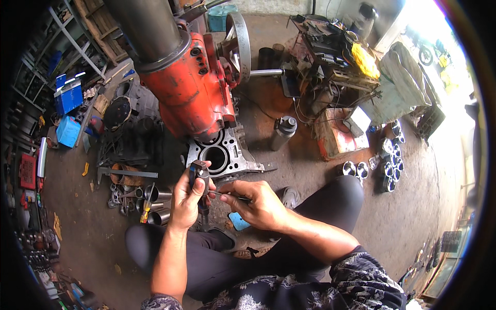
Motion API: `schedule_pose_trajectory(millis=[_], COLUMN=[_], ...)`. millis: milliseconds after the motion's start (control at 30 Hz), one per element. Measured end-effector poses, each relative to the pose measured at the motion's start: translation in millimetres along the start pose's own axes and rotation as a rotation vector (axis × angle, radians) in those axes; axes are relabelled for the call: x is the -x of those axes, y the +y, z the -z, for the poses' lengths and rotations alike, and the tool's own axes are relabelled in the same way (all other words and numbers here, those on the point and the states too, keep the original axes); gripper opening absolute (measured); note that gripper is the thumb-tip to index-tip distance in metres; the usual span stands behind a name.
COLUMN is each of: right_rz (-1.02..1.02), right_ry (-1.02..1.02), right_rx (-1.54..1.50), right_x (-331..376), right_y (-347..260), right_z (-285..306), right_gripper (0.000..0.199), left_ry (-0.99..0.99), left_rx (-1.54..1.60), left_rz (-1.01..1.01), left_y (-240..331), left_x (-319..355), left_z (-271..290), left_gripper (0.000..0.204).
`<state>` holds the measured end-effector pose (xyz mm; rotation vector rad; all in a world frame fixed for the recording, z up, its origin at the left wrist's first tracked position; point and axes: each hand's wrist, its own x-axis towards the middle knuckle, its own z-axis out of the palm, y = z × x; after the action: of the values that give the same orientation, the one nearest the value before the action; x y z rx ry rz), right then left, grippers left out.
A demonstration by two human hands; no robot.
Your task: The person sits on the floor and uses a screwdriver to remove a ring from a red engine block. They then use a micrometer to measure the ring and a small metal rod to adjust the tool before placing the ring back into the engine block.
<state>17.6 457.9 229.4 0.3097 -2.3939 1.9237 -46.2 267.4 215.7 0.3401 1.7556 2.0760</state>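
Head view, left to right. Far left: metal shelving [31,77] packed with parts, blue boxes [68,95] stacked near it, a red box [28,171] lower down on the dirt floor [88,227]. Next over, a heap of dark scrap parts, then short metal cylinder sleeves [157,195] lying on the floor just left of the person's left hand.

Centre: a big red machine [188,88] with a dark column on top and a grey handwheel [238,44], sitting over a grey engine block [222,155] whose round bore shows open below it. Just in front of the block, the left hand [187,199] is closed around a small dark metal tool [199,173], held upright, thumb and fingers wrapped on it. The right hand [258,205] is just beside it, fingers pinched on a thin metal rod [230,195] whose tip points at the lower part of the dark tool; whether it touches, cannot tell. Both hands hang above the person's dark-trousered knees, person seated low on the floor. A small blue scrap [238,221] lies on the floor under the right hand.

Right of centre: a grey bottle [283,132] standing on the floor, a cluttered workbench [336,57] with wires and a yellow rag [366,59], a reddish box [338,137] below. Further right, a row of shiny pistons [392,157] on the floor, a pale sack [408,77], bright daylight at the far right edge.
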Motion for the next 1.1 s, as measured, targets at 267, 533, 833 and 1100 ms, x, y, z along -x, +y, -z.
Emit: schedule_pose_trajectory(millis=[267,533,833,1100], right_rz=[0.386,0.209,-0.007,0.302], right_ry=[0.075,0.096,0.029,0.128], right_rx=[0.417,0.148,0.076,0.228], right_x=[0,3,6,5], right_y=[7,6,8,14], right_z=[-5,-11,-11,-16], right_gripper=[0.025,0.018,0.016,0.016], left_ry=[0.024,0.014,0.035,0.049], left_rx=[0.021,0.067,0.000,-0.091], left_rz=[0.053,0.083,0.098,0.030], left_y=[0,0,-3,0], left_x=[1,3,5,8], left_z=[0,0,-1,-5], left_gripper=[0.050,0.047,0.047,0.050])
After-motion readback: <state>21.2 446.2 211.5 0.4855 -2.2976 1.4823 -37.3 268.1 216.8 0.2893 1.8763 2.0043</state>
